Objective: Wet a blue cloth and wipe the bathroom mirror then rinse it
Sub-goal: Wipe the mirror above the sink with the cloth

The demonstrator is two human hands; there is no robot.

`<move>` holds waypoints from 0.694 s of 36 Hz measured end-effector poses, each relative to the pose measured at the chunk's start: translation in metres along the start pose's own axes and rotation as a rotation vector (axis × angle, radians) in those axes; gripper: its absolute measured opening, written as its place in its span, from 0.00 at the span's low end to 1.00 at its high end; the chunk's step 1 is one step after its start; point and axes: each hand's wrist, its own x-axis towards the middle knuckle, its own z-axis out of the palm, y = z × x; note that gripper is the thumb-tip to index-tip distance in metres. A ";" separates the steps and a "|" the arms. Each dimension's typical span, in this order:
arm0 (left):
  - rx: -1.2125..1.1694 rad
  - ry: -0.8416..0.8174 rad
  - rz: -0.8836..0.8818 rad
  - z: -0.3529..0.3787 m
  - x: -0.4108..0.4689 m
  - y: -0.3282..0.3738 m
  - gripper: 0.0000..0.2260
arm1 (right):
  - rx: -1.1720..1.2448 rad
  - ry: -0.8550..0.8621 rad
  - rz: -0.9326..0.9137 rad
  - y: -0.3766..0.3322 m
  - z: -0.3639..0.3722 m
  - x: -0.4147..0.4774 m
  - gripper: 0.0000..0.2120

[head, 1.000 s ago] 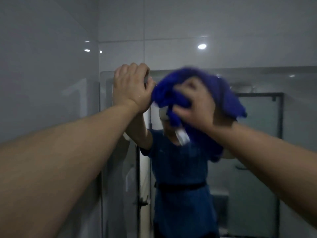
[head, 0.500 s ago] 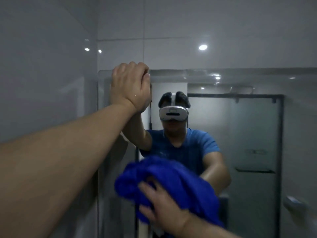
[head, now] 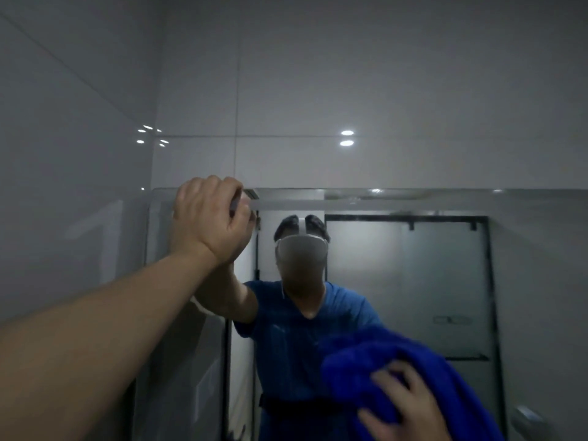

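One camera, worn on the head, faces the mirror [head: 445,275] tilted slightly upward, near enough that the left hand [head: 208,219] grips its top edge; tiled wall [head: 350,74] fills the upper half.

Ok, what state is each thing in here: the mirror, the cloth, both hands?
mirror, upright, its top edge gripped.
blue cloth, bunched, pressed against the mirror low on the right; wetness cannot be told.
left hand, fingers curled over the mirror's top edge, gripping it.
right hand, fingers spread, pressing the blue cloth to the glass.
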 end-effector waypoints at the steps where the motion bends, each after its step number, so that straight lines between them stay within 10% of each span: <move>1: 0.003 -0.003 -0.001 0.000 0.000 0.000 0.11 | 0.011 0.119 0.077 0.009 -0.021 0.033 0.22; 6: 0.010 -0.019 -0.021 -0.001 0.000 0.001 0.13 | -0.050 0.405 0.393 0.018 -0.065 0.184 0.18; 11: -0.039 -0.014 -0.025 -0.001 -0.001 0.000 0.13 | -0.239 0.287 0.512 0.013 -0.076 0.281 0.25; 25: 0.017 -0.077 0.026 0.001 0.000 -0.005 0.10 | -0.286 -0.039 0.045 -0.074 -0.021 0.282 0.28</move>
